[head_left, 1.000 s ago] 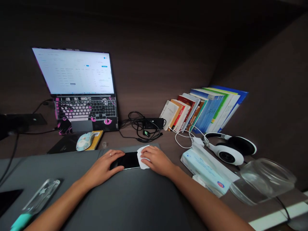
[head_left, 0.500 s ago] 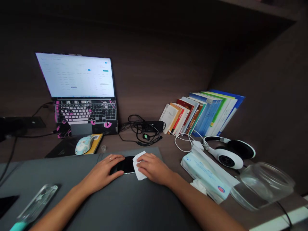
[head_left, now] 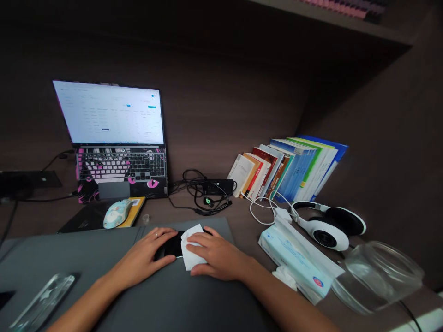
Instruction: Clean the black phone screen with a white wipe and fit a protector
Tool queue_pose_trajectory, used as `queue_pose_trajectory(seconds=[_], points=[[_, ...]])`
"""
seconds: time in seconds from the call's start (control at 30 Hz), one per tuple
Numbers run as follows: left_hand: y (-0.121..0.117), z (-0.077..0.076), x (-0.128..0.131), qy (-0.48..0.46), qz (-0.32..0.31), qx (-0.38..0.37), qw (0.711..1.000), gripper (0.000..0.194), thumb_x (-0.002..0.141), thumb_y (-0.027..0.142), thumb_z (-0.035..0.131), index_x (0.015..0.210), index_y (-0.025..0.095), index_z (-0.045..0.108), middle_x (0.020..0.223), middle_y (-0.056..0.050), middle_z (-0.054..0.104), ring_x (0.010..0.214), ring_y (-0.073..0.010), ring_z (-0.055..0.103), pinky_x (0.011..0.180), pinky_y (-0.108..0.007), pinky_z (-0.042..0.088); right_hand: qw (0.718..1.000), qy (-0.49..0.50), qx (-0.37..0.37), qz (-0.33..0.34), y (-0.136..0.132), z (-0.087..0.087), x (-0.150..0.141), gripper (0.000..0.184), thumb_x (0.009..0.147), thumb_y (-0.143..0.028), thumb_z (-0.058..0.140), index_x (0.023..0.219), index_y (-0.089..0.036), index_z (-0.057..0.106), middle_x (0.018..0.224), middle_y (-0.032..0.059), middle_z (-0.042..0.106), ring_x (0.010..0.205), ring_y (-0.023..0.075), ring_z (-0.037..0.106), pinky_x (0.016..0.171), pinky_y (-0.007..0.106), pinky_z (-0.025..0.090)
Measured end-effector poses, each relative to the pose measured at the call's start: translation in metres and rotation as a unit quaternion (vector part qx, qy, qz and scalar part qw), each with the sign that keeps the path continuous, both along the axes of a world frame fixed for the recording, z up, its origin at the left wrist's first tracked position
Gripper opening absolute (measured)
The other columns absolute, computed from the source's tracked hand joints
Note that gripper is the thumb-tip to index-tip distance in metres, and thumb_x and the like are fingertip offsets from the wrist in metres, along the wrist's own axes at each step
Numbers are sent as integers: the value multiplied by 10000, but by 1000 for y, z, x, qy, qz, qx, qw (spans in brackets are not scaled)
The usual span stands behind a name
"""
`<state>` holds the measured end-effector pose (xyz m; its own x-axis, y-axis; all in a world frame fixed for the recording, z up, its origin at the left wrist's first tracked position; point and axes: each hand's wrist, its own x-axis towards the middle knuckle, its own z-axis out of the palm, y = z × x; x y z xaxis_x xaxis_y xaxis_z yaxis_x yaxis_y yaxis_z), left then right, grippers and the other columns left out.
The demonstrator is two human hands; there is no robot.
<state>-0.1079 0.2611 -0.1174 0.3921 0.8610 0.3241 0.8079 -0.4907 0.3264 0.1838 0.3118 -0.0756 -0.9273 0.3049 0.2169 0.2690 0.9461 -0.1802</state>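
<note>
A dark phone [head_left: 173, 247] lies flat on the grey desk mat [head_left: 166, 299]. My left hand [head_left: 147, 254] grips its left end, thumb along the near edge and fingers along the far edge; a ring is on one finger. With my right hand [head_left: 219, 257] I press a white tissue [head_left: 191, 261] against the phone's screen, fingers bent over it. The phone's right part is covered by the tissue and my right hand.
Behind are a laptop [head_left: 119, 175], a mouse [head_left: 117, 213] on books, and a power adapter [head_left: 218, 186] with tangled cables. To the right are leaning books [head_left: 287, 170], headphones [head_left: 325, 233], a tissue pack [head_left: 294, 260], crumpled tissue [head_left: 285, 276] and a clear jar [head_left: 380, 276]. A clear case [head_left: 44, 302] lies left.
My right hand and the tissue have slid left along the phone, covering more of its middle. My left hand still holds the phone's left end. The view has shifted slightly.
</note>
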Motion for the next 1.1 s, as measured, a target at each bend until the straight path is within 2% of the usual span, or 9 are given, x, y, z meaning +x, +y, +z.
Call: queue_pose_trajectory(seconds=[0.07,0.17,0.23,0.4,0.47,0.6,0.8,1.1], points=[[0,0,1,-3,0,-1,1000,514,974,479,615,1450,317,505,1428,-71,582,1287,-274,580,1104,-467,490,1000,5,5,-12,1,-1,-1,511,1002,-547,546,1365,-188,581,1435,120,586,1362,212,477,1232,432,195],[-1,1,2,-10,0,-7,1000,512,979,463,613,1456,317,497,1425,-71,579,1282,-263,581,1105,-448,489,999,11,13,-46,3,-2,-3,419,999,-528,561,1207,-178,664,1247,100,666,1208,211,562,1138,390,334],[-1,2,3,-14,2,-8,1000,504,980,453,613,1452,319,500,1423,-67,579,1284,-261,578,1107,-447,487,998,12,15,-55,2,-2,-3,408,995,-525,567,1178,-176,672,1196,90,674,1157,211,577,1098,374,368],[-1,3,4,-17,1,-15,1000,493,978,444,616,1443,321,507,1419,-66,579,1280,-262,578,1109,-464,485,999,24,19,-23,-1,-3,-5,535,976,-565,577,1342,-175,581,1377,119,607,1297,232,511,1203,426,238],[-1,4,5,-20,0,-11,1000,482,974,440,621,1430,317,524,1410,-69,584,1267,-263,588,1102,-455,493,999,23,14,-33,-1,-4,-6,500,975,-546,593,1304,-169,599,1335,111,629,1269,226,530,1184,413,267],[-1,5,5,-24,-3,2,1000,491,973,440,624,1436,312,523,1402,-73,588,1266,-263,588,1093,-439,501,998,16,10,-61,2,-4,-6,314,982,-430,628,1166,-178,661,1199,73,677,1148,208,581,1079,366,370],[-1,3,3,-16,0,-2,1000,507,975,450,617,1454,324,507,1412,-71,583,1263,-260,593,1087,-437,506,996,34,19,-86,2,-4,-4,309,1013,-361,581,1258,-185,648,1308,87,647,1219,215,555,1142,386,314],[-2,3,4,-22,-4,-6,1000,500,982,434,611,1454,316,499,1412,-75,574,1269,-262,584,1092,-445,497,994,29,0,-103,4,-2,-4,282,1003,-371,608,1217,-200,673,1265,65,663,1200,210,565,1078,364,351]])
